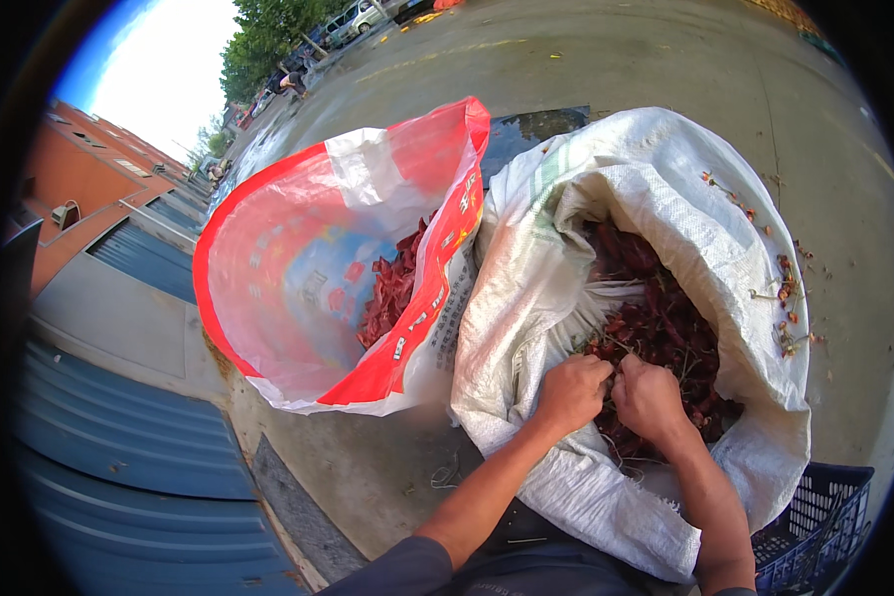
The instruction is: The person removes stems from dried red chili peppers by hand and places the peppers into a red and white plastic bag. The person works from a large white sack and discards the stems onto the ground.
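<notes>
My left hand (575,391) and my right hand (650,395) are close together over the mouth of a white woven sack (518,313). Dark red dried chili peppers (670,328) with thin stems fill the sack's opening. Both hands have curled fingers and pinched fingertips, and thin chili stems (617,344) show right at them; the fingers hide most of what they grip. Left of the sack stands a red and white printed plastic bag (223,223), its mouth wide open. Inside it lies a small heap of red chili pieces (395,290).
Loose chili stems and caps (786,290) cling to the sack's right side. A dark blue plastic crate (827,506) stands at lower right. Blue corrugated metal doors (119,425) line the left. Far off, a person (294,83) bends down near parked vehicles (354,22) on the concrete yard.
</notes>
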Available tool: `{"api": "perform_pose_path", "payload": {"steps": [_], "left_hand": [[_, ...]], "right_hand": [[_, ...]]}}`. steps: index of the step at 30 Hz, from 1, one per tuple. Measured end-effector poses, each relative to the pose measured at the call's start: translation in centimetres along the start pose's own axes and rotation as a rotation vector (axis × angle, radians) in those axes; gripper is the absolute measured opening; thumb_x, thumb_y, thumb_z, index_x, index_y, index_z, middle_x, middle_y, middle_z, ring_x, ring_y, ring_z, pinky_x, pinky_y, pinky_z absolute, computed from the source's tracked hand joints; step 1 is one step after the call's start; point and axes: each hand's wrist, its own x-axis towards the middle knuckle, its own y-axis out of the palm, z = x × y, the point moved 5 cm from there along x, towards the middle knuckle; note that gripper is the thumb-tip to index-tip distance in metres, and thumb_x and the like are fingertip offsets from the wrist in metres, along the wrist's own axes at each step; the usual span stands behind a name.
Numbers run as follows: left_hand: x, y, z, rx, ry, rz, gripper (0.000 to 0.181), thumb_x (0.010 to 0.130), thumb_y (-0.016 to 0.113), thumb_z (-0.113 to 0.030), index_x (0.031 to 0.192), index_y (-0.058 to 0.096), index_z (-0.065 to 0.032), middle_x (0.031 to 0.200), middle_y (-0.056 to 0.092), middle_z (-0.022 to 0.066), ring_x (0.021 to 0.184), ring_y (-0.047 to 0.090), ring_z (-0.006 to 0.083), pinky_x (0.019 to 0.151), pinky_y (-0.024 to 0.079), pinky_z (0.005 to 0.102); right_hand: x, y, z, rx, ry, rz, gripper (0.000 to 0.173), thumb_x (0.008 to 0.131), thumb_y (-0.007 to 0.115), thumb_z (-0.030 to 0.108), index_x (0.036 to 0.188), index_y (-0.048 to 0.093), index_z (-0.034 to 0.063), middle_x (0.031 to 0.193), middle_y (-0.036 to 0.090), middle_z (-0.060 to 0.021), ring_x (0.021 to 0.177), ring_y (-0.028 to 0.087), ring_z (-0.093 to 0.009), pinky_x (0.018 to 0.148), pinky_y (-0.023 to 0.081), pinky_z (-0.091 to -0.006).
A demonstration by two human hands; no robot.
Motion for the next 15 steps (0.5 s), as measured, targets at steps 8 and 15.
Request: {"api": "perform_pose_path", "payload": {"steps": [8, 15], "left_hand": [[-0.6, -0.8, -2.4, 0.091, 0.066, -0.119, 0.006, 0.08, 0.066, -0.004, 0.085, 0.065, -0.0064, 0.081, 0.063, 0.0105, 0.081, 0.061, 0.0339, 0.069, 0.05, 0.0445], [0.1, -0.7, 0.0, -0.138, -0.036, -0.148, 0.011, 0.087, 0.069, -0.01, 0.091, 0.063, -0.0021, 0.084, 0.065, 0.014, 0.082, 0.063, 0.0365, 0.072, 0.05, 0.0439]], "right_hand": [[-0.1, 0.1, -2.3, 0.406, 0.148, -0.105, 0.014, 0.091, 0.058, 0.011, 0.089, 0.054, -0.0023, 0.079, 0.065, -0.0262, 0.074, 0.063, -0.047, 0.067, 0.05, -0.0524], [1.7, -2.7, -5.6, 0.694, 0.287, -0.28, 0.016, 0.096, 0.053, 0.012, 0.1, 0.063, -0.0003, 0.074, 0.065, -0.0129, 0.058, 0.063, -0.024, 0.05, 0.047, -0.04]]}}
